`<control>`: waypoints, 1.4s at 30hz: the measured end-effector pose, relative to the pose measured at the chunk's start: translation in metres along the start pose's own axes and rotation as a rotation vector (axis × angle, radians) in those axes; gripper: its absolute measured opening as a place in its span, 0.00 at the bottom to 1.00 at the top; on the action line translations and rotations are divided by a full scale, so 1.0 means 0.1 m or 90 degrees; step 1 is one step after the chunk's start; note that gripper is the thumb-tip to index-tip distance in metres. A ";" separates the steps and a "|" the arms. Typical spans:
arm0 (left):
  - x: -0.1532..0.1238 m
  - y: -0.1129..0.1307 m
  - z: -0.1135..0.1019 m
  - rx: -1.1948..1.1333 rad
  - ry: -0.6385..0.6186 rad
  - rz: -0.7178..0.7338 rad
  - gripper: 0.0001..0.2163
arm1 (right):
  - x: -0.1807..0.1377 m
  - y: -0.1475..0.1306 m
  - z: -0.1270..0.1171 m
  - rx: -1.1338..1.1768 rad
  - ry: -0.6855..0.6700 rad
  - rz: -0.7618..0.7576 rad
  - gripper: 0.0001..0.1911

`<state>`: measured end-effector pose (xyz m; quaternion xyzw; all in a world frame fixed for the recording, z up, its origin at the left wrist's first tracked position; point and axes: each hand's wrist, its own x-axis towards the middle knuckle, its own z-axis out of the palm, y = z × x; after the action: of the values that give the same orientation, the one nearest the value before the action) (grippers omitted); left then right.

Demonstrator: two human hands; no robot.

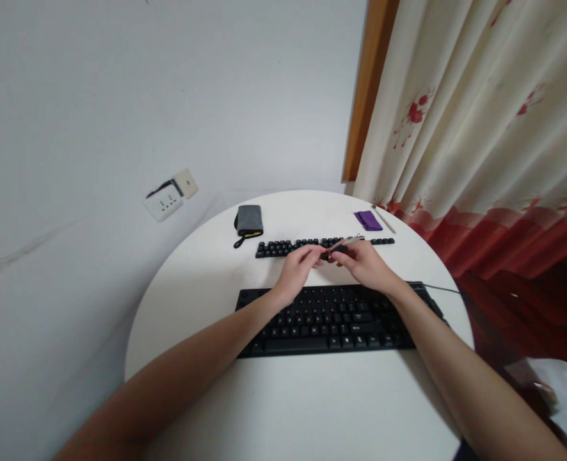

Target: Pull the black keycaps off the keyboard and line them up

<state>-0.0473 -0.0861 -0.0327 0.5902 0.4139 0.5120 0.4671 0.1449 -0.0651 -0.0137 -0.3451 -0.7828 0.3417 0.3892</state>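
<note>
White table (pixel 303 410): black keyboard (pixel 307 317); keycaps (pixel 271 249) in rows; grey pouch (pixel 249 218); purple packet (pixel 369 221); pale stick (pixel 385 220).

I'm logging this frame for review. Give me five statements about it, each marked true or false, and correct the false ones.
1. The left hand and the right hand are close together. True.
2. The row of black keycaps lies between the keyboard and the wearer. False: it lies beyond the keyboard, toward the wall.
3. The grey pouch is left of the purple item. True.
4. The right hand lies flat on the table. False: it is raised, with a slender item at its fingers.
5. The keyboard is white. False: it is black.
</note>
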 end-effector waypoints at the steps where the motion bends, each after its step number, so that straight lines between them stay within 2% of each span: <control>1: 0.00 0.00 -0.01 -0.015 -0.001 -0.018 0.13 | 0.00 -0.02 0.00 -0.001 -0.014 -0.011 0.11; 6: 0.01 -0.06 -0.03 -0.063 -0.008 -0.086 0.12 | -0.03 -0.14 -0.04 -0.041 -0.070 -0.058 0.11; 12: 0.02 -0.10 -0.03 -0.028 0.018 -0.070 0.09 | -0.06 -0.17 -0.08 -0.050 -0.125 -0.058 0.12; 16: 0.05 -0.12 -0.05 0.006 0.086 -0.045 0.08 | -0.07 -0.15 -0.04 -0.078 -0.120 -0.081 0.10; 20: 0.07 -0.13 -0.07 -0.027 0.112 -0.060 0.12 | -0.03 -0.08 -0.02 -0.117 -0.009 -0.069 0.09; 27: 0.03 -0.16 -0.07 -0.034 0.036 -0.104 0.16 | 0.07 0.15 -0.19 -0.058 0.298 0.085 0.14; 30: 0.02 -0.13 -0.08 0.069 -0.029 -0.065 0.14 | 0.09 0.20 -0.26 0.000 0.373 0.121 0.16; 34: 0.07 -0.05 -0.11 0.255 -0.129 -0.016 0.09 | 0.10 0.22 -0.31 0.031 0.398 0.125 0.18; 39: 0.28 -0.03 -0.05 0.574 -0.064 0.108 0.04 | 0.11 0.19 -0.35 0.061 0.417 0.129 0.17; 42: 0.43 -0.07 0.03 0.706 -0.066 0.140 0.04 | 0.11 0.19 -0.36 0.074 0.424 0.137 0.17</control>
<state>-0.0384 -0.0430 -0.0305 0.8114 0.5331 0.2341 0.0511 0.1751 -0.0365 -0.0075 -0.4955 -0.5512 0.2933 0.6039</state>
